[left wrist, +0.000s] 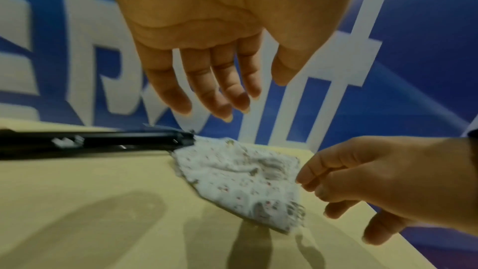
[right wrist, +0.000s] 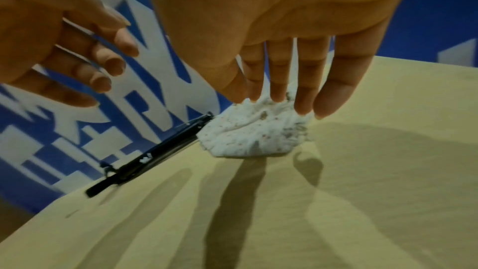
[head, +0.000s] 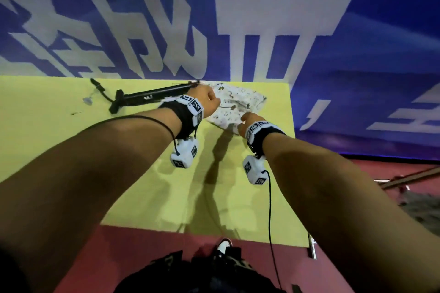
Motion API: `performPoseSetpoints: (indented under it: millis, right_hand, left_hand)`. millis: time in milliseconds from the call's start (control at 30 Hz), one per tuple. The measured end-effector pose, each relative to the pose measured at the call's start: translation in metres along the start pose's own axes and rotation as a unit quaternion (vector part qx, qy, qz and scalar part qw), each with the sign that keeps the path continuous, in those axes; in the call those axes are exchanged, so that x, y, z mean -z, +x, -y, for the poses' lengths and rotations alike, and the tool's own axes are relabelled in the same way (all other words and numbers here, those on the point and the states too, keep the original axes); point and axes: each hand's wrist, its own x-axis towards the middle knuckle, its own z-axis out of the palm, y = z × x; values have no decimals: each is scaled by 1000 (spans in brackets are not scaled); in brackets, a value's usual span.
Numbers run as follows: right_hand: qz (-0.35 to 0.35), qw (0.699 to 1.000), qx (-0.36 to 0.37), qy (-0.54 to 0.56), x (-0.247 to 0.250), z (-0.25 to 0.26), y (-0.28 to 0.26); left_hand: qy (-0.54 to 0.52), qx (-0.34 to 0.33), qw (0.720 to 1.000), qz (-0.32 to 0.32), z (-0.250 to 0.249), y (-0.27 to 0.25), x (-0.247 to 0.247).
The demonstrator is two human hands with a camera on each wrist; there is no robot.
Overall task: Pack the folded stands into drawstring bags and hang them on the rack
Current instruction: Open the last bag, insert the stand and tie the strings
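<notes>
A black folded stand (head: 147,97) lies along the far edge of the yellow table (head: 71,131). Its right end meets a white patterned drawstring bag (head: 238,104); whether the tip is inside the bag I cannot tell. My left hand (left wrist: 220,99) hovers over that junction with fingers straight and spread, holding nothing. My right hand (right wrist: 284,97) reaches down on the bag (right wrist: 248,138), its straight fingertips touching the crumpled top, thumb apart. In the left wrist view the stand (left wrist: 103,144) runs left from the bag (left wrist: 240,177), with the right hand (left wrist: 362,181) at the bag's right edge.
A black cord (head: 98,89) and a small clear piece (head: 88,100) lie at the table's far left. A blue banner wall (head: 357,54) stands right behind the table. Red floor (head: 357,233) and metal rods (head: 409,178) are to the right.
</notes>
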Motion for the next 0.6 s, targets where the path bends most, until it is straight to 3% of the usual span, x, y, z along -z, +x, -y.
performPoseSetpoints:
  millis: [133, 300, 400, 600]
  right_hand:
    - [6, 992, -36, 123, -4, -24, 32]
    - [-39, 932, -110, 342, -11, -23, 60]
    - [-20, 924, -111, 364, -17, -25, 71]
    - [-19, 926, -111, 360, -27, -13, 72]
  left_hand:
    - [3, -13, 998, 65, -8, 38, -40]
    - [-12, -3, 987, 157, -3, 67, -88]
    - [-13, 7, 980, 199, 4, 74, -111]
    - [5, 28, 977, 210, 2, 83, -120]
